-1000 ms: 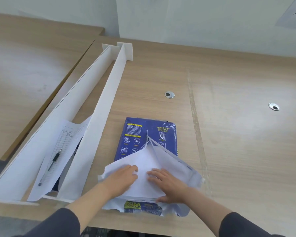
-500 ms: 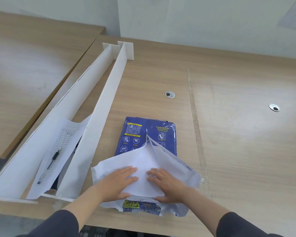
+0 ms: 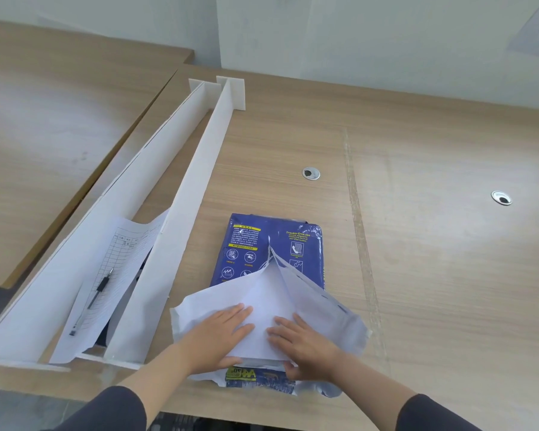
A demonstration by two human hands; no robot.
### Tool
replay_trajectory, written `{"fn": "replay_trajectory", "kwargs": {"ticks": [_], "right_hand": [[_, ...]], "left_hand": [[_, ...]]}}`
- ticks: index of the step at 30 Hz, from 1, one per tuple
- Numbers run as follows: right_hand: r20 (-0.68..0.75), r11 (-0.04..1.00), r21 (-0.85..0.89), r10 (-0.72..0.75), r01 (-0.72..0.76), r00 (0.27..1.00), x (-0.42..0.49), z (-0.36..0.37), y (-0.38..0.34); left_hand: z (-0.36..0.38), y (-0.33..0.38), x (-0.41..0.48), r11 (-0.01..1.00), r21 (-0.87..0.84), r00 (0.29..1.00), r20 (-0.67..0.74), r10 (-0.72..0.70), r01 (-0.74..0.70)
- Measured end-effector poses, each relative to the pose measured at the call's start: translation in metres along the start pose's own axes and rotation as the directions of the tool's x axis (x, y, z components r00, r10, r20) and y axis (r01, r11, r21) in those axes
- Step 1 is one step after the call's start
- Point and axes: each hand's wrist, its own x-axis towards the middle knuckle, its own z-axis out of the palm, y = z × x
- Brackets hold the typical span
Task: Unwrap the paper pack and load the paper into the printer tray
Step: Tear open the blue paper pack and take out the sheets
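Observation:
A blue paper pack (image 3: 274, 241) lies flat on the wooden desk (image 3: 433, 259) near its front edge. The near half of its wrapper is torn open, with white flaps spread to the left (image 3: 190, 315) and right (image 3: 333, 318). The white paper stack (image 3: 262, 293) shows between them. My left hand (image 3: 218, 337) and my right hand (image 3: 305, 340) rest side by side on the stack's near end, fingers on top and thumbs hooked at its near edge. No printer tray is in view.
A long white foam-board trough (image 3: 181, 231) runs along the desk's left side. It holds a printed form (image 3: 119, 269) and a pen (image 3: 98, 290). Two metal cable grommets (image 3: 311, 173) (image 3: 501, 198) sit farther back. A second desk (image 3: 44, 135) adjoins on the left, and a wall stands behind.
The wrapper's left flap has been pushed out farther to the left, baring more white paper. Both hands stay on the stack's near end, barely shifted.

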Motion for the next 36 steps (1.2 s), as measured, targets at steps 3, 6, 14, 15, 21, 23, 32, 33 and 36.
{"fn": "replay_trajectory", "kwargs": {"ticks": [3, 6, 14, 15, 21, 23, 32, 33, 36], "right_hand": [[0.006, 0.992, 0.124, -0.011, 0.01, 1.0, -0.002, -0.006, 0.005], [0.157, 0.959, 0.279, 0.006, -0.051, 0.988, -0.001, -0.011, 0.011], [0.244, 0.945, 0.29, 0.081, -0.152, 0.966, 0.001, -0.006, 0.009], [0.251, 0.951, 0.268, 0.086, -0.155, 0.964, 0.002, -0.004, 0.008], [0.303, 0.952, 0.237, 0.118, -0.194, 0.946, 0.012, -0.007, 0.004], [0.309, 0.94, 0.27, 0.118, -0.207, 0.944, 0.012, -0.01, 0.004], [0.178, 0.972, 0.041, 0.221, -0.232, 0.959, 0.011, -0.003, -0.028], [0.182, 0.958, 0.024, 0.278, -0.287, 0.943, 0.013, -0.004, -0.03], [0.309, 0.952, 0.055, 0.269, -0.3, 0.912, 0.017, -0.006, -0.03]], "left_hand": [[-0.007, -0.001, -0.002, 1.0, 0.0, 0.998, 0.051, -0.019, 0.019], [-0.003, -0.005, 0.0, 0.997, -0.056, 0.991, 0.126, -0.043, 0.05], [0.007, -0.007, 0.004, 0.996, 0.066, 0.998, 0.02, 0.054, -0.055], [0.009, -0.009, 0.005, 0.997, 0.054, 0.998, 0.04, 0.045, -0.047], [0.026, -0.014, 0.009, 0.988, -0.157, 0.983, 0.181, 0.036, -0.007], [0.023, -0.015, 0.012, 0.988, -0.156, 0.975, 0.22, 0.037, -0.003], [0.009, -0.006, 0.002, 0.989, -0.121, 0.992, -0.104, 0.069, -0.082], [0.009, -0.004, 0.0, 0.983, -0.177, 0.992, -0.119, 0.036, -0.056], [0.006, -0.004, -0.003, 0.785, -0.604, 0.97, -0.078, -0.232, 0.139]]}}
